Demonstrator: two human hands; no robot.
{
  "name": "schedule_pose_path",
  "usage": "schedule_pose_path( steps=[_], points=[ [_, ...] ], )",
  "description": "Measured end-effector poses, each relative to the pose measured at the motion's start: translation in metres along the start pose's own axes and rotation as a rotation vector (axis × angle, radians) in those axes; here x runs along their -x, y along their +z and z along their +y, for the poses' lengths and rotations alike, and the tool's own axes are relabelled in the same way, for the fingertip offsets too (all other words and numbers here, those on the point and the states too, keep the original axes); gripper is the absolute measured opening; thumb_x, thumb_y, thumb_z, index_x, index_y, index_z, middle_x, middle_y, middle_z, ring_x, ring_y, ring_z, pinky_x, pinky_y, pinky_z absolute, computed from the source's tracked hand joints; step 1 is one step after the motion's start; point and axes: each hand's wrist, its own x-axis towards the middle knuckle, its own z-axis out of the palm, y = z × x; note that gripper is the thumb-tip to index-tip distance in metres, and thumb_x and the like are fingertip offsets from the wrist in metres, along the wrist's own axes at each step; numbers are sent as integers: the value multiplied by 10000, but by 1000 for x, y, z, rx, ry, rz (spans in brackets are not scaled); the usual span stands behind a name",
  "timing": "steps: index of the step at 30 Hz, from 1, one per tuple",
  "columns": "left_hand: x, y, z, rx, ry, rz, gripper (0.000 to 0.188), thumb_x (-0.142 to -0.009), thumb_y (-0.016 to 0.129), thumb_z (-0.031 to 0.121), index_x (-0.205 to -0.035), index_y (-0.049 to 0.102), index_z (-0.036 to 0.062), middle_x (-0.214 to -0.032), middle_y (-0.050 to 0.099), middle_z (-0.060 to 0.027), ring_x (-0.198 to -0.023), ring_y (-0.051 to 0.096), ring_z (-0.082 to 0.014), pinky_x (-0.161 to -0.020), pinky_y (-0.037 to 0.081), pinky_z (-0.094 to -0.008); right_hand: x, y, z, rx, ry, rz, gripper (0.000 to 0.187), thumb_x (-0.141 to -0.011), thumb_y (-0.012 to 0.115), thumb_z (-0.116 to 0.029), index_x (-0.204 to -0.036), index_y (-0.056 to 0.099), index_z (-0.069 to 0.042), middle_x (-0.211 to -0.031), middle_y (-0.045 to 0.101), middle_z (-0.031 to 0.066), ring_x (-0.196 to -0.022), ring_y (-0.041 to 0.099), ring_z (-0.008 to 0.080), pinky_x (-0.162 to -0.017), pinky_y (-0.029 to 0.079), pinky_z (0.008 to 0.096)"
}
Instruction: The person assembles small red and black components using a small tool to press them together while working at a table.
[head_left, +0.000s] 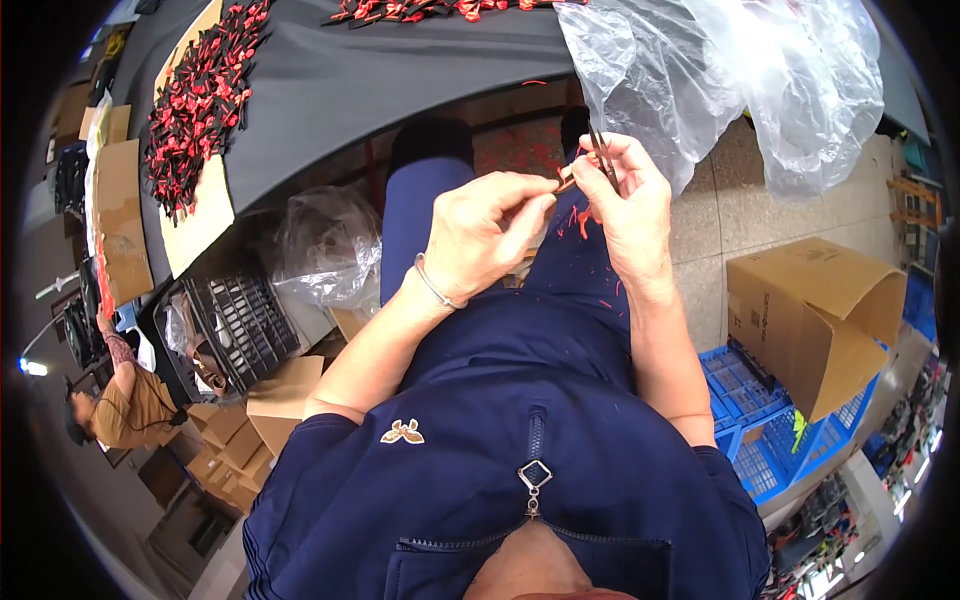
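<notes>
My left hand (488, 236) is closed in a pinch above my lap, its fingertips on one end of a small black-and-red strip piece (566, 184). Close beside it, my right hand (634, 208) grips a pair of dark thread snips (602, 158), blades pointing away from me. The right thumb and fingertips also meet the strip piece, partly covering it. Red thread scraps (584, 220) lie on my dark blue trousers below the hands.
A black-covered table (400, 65) stands ahead. A heap of black-and-red pieces (205, 100) lies at its left, with clear plastic bags (800, 90) hanging at the right. Right of me, a cardboard box (800, 310) rests on blue crates (745, 390). Another person (140, 400) is far left.
</notes>
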Motion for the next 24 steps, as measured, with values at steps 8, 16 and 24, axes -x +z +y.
schedule_pose_path(
  steps=[8,16,24],
  points=[
    [7,5,-8,904,-741,-104,208,-889,622,154,-1033,615,3,-844,678,-88,-646,588,-70,-607,490,-198,5,7,7,-21,-101,69,237,-846,630,31,-1071,555,19,-899,628,71,-844,617,107,-763,491,225],
    [4,12,-10,1081,-798,-85,169,-880,615,126,-992,620,0,-797,671,-75,-624,583,-72,-591,481,-196,5,4,13,-7,-74,95,262,-844,636,27,-1093,554,19,-918,633,77,-857,610,104,-774,485,222],
    [7,19,-18,1121,-783,48,161,-867,608,117,-976,631,1,-782,663,-61,-611,568,-71,-574,453,-196,21,-9,2,139,-84,208,310,-853,685,-103,-1110,561,16,-913,646,64,-834,596,89,-757,473,220]
  ],
)
